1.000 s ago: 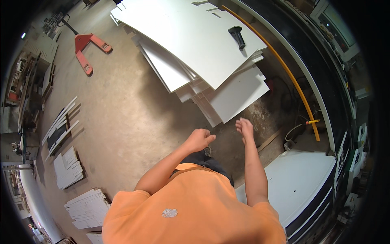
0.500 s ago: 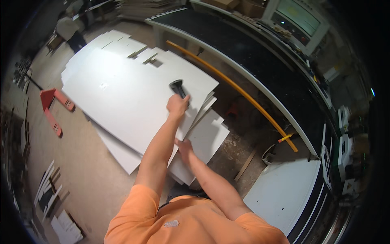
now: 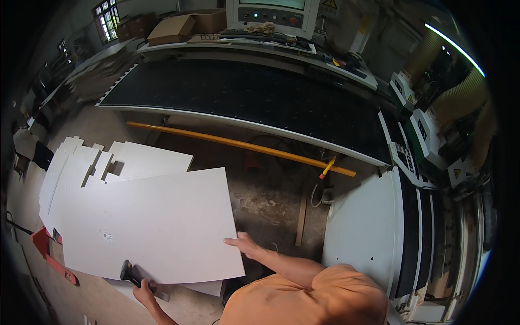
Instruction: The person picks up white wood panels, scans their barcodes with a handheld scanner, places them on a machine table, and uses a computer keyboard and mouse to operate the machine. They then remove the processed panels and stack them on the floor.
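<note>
grips the handle of a black handheld scanner (image 3: 128,272) in the left hand (image 3: 144,295), with fingers wrapped round it, at the near edge of a large white panel (image 3: 162,216); holds the scanner's head over the panel's surface, near its lower left part; cannot tell whether also touching the panel with the left fingers;

pinches the right edge of the same panel in the right hand (image 3: 245,245), laying the thumb on top and tucking the other fingers beneath, out of sight; has the panel lying over an uneven stack of white boards (image 3: 154,158), with notched ends poking out at the far left; cannot tell whether lifting the panel's right side clear of the boards; shows a small pale label (image 3: 106,236) on the panel's left part;

wears an orange shirt (image 3: 303,292); faces, beyond the boards, a yellow bar (image 3: 238,143) running below the front edge of a long black machine bed (image 3: 254,97); has a control console (image 3: 271,19) and cardboard boxes (image 3: 172,30) behind the bed, a white cabinet (image 3: 363,227) at the right, and a wooden strip (image 3: 301,219) on the floor between panel and cabinet; has a red pallet jack (image 3: 40,242) at the left, partly hidden by the boards.
</note>
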A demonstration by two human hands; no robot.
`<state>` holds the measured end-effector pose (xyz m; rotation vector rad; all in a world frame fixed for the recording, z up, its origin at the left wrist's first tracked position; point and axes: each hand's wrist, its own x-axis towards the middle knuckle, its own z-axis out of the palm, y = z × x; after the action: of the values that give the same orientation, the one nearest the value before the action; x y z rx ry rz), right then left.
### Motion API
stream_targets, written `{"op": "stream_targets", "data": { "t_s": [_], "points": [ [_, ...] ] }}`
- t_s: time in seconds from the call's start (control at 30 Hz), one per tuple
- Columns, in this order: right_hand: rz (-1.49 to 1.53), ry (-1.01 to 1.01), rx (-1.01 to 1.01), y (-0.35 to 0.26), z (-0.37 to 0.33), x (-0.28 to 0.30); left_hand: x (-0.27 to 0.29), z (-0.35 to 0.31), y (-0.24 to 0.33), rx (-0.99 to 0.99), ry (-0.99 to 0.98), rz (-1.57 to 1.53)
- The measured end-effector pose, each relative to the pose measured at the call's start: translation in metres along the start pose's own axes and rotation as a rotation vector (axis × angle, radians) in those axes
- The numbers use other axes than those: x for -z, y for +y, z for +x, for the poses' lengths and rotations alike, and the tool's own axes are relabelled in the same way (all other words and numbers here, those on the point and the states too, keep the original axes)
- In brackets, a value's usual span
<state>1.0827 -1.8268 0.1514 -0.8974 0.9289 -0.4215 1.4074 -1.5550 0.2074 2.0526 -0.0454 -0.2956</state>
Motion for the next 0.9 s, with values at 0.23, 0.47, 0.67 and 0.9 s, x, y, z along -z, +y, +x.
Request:
{"op": "stream_targets", "data": {
  "t_s": [0.23, 0.47, 0.67, 0.9],
  "points": [
    [-0.191, 0.661, -0.043, -0.047, -0.087, 0.204, -0.032, -0.115, -0.023, 0.196, -0.034, -0.447],
    [-0.439, 0.994, 0.163, -0.105, -0.157, 0.334, -0.12, -0.187, 0.019, 0.308, -0.111, -0.521],
    [-0.187, 1.092, 0.146, -0.121, -0.197, 0.405, -0.224, -0.181, 0.117, 0.185, -0.316, -0.409],
    [-0.088, 1.278, 0.036, -0.12, -0.211, 0.472, -0.385, -0.177, 0.214, 0.096, -0.653, -0.234]
  ]
}}
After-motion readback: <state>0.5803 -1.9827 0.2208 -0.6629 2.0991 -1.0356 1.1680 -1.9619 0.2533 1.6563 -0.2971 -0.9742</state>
